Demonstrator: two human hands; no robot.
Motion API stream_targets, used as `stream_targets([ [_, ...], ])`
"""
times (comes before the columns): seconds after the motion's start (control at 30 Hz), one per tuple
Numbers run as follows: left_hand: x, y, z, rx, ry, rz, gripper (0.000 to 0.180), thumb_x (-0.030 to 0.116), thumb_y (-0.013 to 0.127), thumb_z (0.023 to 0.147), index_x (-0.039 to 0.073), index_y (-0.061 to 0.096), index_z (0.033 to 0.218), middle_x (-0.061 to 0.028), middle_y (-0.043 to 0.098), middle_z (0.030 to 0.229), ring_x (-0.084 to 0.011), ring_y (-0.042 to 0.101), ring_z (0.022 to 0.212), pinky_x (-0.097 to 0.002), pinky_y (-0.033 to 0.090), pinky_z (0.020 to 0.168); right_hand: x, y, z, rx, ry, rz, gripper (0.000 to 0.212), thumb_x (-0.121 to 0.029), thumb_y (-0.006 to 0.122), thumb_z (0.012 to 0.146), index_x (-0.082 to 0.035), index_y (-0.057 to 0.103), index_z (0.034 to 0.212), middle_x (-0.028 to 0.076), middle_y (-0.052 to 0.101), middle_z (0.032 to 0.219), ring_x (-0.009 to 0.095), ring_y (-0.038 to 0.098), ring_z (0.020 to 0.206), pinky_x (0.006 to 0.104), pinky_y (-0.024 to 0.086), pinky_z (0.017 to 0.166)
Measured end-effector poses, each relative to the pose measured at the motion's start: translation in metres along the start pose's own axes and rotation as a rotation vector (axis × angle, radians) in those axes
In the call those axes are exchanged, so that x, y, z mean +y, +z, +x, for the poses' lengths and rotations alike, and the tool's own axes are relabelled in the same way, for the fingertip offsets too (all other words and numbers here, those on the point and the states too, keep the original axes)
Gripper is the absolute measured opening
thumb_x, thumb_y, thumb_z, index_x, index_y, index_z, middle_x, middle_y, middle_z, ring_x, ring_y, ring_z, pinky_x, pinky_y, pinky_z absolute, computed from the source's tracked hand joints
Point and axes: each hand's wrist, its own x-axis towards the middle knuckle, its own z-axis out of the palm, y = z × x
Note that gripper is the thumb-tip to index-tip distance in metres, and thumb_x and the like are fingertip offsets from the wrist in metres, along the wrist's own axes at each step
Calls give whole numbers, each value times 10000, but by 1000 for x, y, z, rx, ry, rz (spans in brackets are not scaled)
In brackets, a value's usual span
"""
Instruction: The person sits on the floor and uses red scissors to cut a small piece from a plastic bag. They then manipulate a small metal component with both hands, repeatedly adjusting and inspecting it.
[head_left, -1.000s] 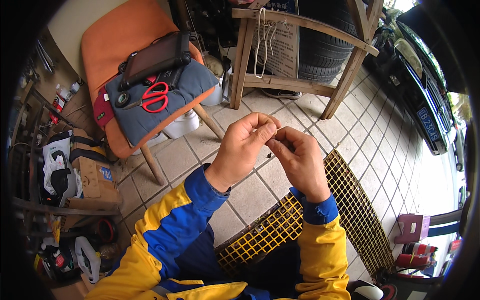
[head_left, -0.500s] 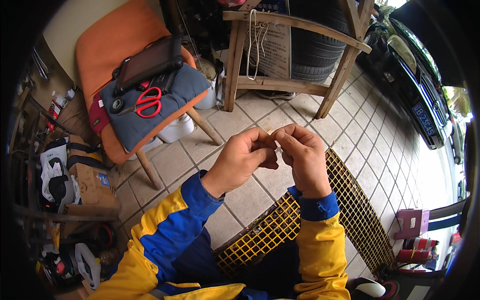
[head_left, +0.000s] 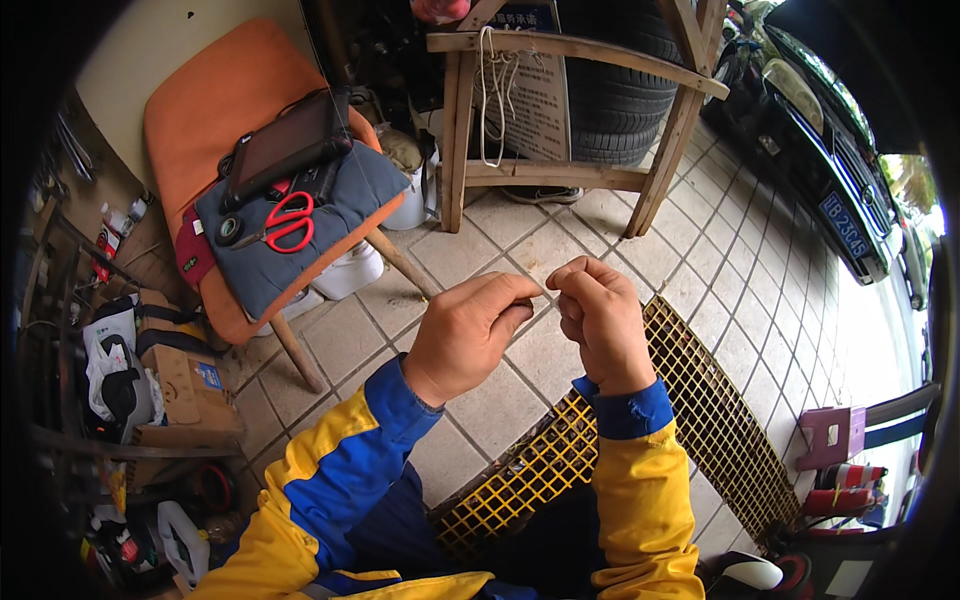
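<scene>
My left hand [head_left: 462,338] and my right hand [head_left: 605,322] are raised in front of me over the tiled floor. Thumb and forefinger are pinched together on each, the tips facing one another across a small gap. Whatever lies between the fingertips is too small or thin to make out. Off to the left, red-handled scissors [head_left: 291,222] and a roll of dark tape [head_left: 229,229] rest on a grey-blue cushion [head_left: 340,210]. Behind them on that cushion lies a dark tablet-like device [head_left: 290,145].
An orange chair [head_left: 222,75] with wooden legs carries the cushion. Ahead stands a wooden frame [head_left: 560,178] with white cord [head_left: 488,100], stacked tires [head_left: 618,110] behind it. Yellow floor grating [head_left: 520,470] runs below my hands. Far right: a dark car [head_left: 815,140]; left: a cardboard box [head_left: 185,385].
My hands have drawn slightly apart, so the fingertips that met now have a gap between them. The left fingers are straighter. The whole view has shifted a little.
</scene>
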Motion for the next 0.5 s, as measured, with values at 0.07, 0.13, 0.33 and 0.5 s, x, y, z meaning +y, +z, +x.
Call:
stream_targets([
  [0.07, -1, 0, 1, -7, 67, 55, 241, -82, 746, 874, 1, 711, 1098, -126, 730, 921, -248, 735, 814, -334, 585, 716, 0, -2, 1, 4, 10, -2, 110, -94, 630, 941, -8, 679, 894, -46, 495, 657, 33, 370, 527, 220, 259, 468],
  [0.13, -1, 1, 1, -16, 88, 82, 247, -84, 749, 867, 3, 721, 1096, -129, 726, 915, -264, 735, 817, -341, 578, 706, 1, -3, 1, 1, 25, 3, 107, -103, 628, 953, -22, 671, 898, -55, 480, 653, 30, 359, 521, 215, 254, 465],
  [0.33, 1, 1, 1, 13, 5, -3, 195, -37, 746, 878, 16, 722, 1064, -133, 723, 936, -322, 723, 840, -369, 575, 721, 1, -4, 1, -18, 55, 71, 97, -119, 604, 984, -54, 644, 925, -83, 425, 632, 29, 325, 500, 208, 242, 458],
  [0.5, 3, 0, 2, 19, -101, -57, 129, -17, 741, 895, 3, 734, 1022, -141, 746, 939, -292, 736, 835, -353, 569, 726, 0, -7, 1, -67, 110, 237, 90, -118, 598, 985, -59, 637, 928, -85, 379, 636, 39, 299, 507, 218, 237, 457],
])
